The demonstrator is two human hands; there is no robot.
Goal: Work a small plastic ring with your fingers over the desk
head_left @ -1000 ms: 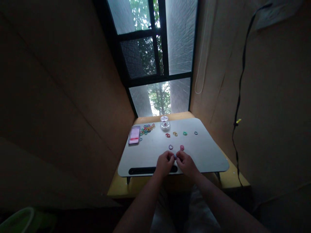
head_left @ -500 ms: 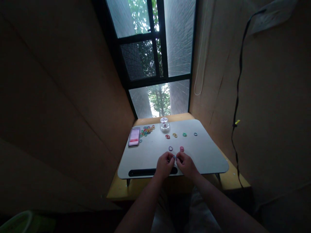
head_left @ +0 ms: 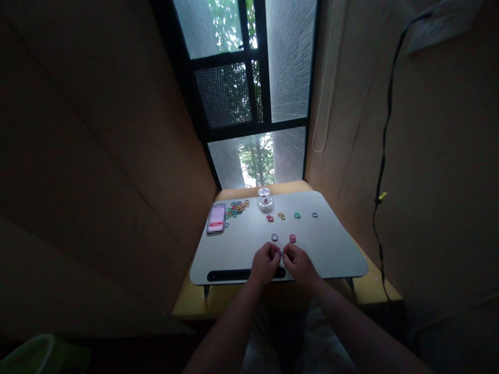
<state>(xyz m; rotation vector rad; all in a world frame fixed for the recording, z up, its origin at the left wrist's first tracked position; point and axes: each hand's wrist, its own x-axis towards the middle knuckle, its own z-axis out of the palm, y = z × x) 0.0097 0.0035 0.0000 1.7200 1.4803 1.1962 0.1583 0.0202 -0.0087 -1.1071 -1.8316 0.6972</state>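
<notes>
My left hand (head_left: pixel 266 262) and my right hand (head_left: pixel 299 263) meet near the front edge of the white folding table (head_left: pixel 331 249). Both are closed in a pinch, fingertips almost touching, with a small pale hair tie (head_left: pixel 280 253) between them, mostly hidden by the fingers. Just beyond the hands lie a pale purple hair tie (head_left: pixel 275 237) and a pink cluster of hair ties (head_left: pixel 292 238). Farther back runs a row: red hair ties (head_left: pixel 270 218), yellow hair ties (head_left: pixel 281 216), green hair ties (head_left: pixel 297 215) and a dark blue hair tie (head_left: pixel 314 214).
A mixed pile of hair ties (head_left: pixel 237 209) lies at the back left beside a phone (head_left: pixel 216 218). A clear plastic jar (head_left: pixel 265 200) stands at the back middle. A black slot (head_left: pixel 228 275) runs along the table's front edge. Walls flank both sides; a cable (head_left: pixel 384 150) hangs right.
Both hands stay pinched together in nearly the same place. The bit of hair tie showing between the fingertips looks slightly different. The whole view has shifted a little.
</notes>
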